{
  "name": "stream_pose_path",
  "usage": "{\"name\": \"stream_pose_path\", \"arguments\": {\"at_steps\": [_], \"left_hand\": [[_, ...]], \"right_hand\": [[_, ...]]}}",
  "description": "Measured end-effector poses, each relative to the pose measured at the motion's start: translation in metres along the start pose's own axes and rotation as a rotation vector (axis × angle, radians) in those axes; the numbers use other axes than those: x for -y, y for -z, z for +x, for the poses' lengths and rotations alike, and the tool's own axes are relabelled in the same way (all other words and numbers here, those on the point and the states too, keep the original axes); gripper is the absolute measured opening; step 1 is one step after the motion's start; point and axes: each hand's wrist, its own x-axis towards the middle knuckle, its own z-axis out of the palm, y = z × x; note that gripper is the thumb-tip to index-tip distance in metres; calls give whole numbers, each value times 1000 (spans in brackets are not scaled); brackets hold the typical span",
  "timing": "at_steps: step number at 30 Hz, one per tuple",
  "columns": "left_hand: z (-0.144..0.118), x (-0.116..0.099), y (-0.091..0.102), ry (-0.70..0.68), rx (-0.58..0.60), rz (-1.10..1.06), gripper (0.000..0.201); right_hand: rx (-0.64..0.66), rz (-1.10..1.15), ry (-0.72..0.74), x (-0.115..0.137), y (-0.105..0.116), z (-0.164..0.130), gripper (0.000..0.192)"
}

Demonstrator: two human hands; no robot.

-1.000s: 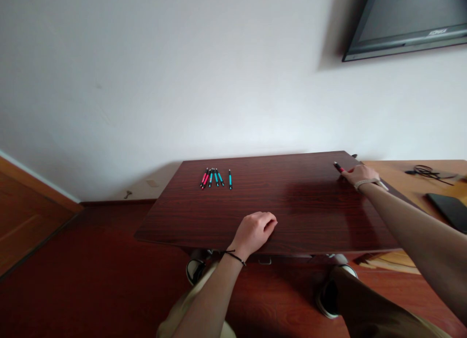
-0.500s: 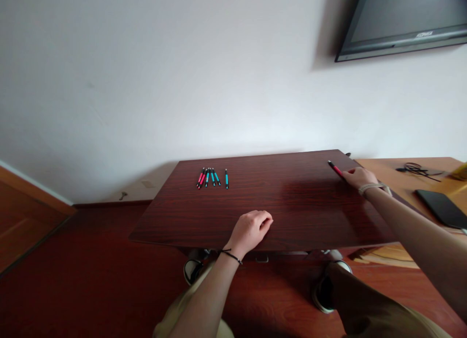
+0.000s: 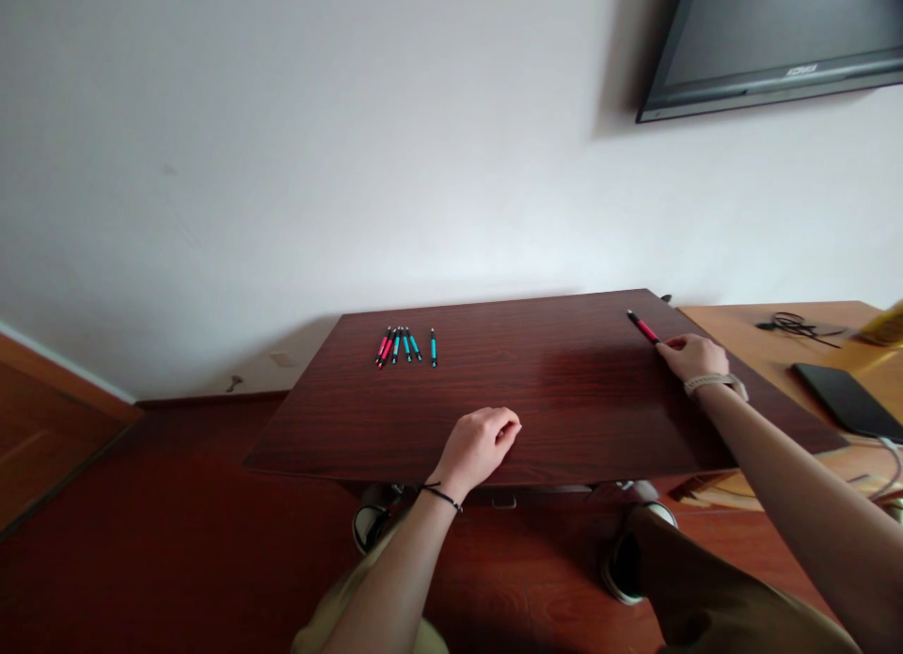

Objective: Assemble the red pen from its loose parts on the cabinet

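Drawing back along the far right edge of the dark reddish-brown wooden table (image 3: 564,390), the right hand (image 3: 695,357) now sits a little nearer the person than it did half a second ago, and the slim red pen with black ends (image 3: 642,327) has come with it. Its fingers are pinched on the near end of that pen, whose far end lies out on the tabletop. The left hand (image 3: 480,444) has stayed where it was, loosely curled with its knuckles resting near the table's front edge, holding nothing. A row of red and teal pens (image 3: 404,345) lies unmoved at the far left of the table. On the wall, the black flat screen (image 3: 768,42) carries a small pale logo on its lower frame, too blurred to read. A black phone (image 3: 843,400) lies on the lighter wooden desk (image 3: 748,329) to the right.
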Motion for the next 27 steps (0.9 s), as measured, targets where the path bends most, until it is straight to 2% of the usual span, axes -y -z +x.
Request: {"name": "stream_pose_path", "arguments": {"at_steps": [4, 19, 24, 27], "left_hand": [[0, 0, 0, -2, 1, -2, 12], [0, 0, -1, 11, 10, 7, 12], [1, 0, -1, 10, 6, 0, 12], [1, 1, -1, 7, 0, -15, 12]], "right_hand": [[12, -45, -31, 9, 0, -2, 38], [20, -40, -2, 14, 2, -5, 41], [33, -21, 29, 8, 4, -8, 38], [60, 20, 87, -9, 15, -8, 34]]}}
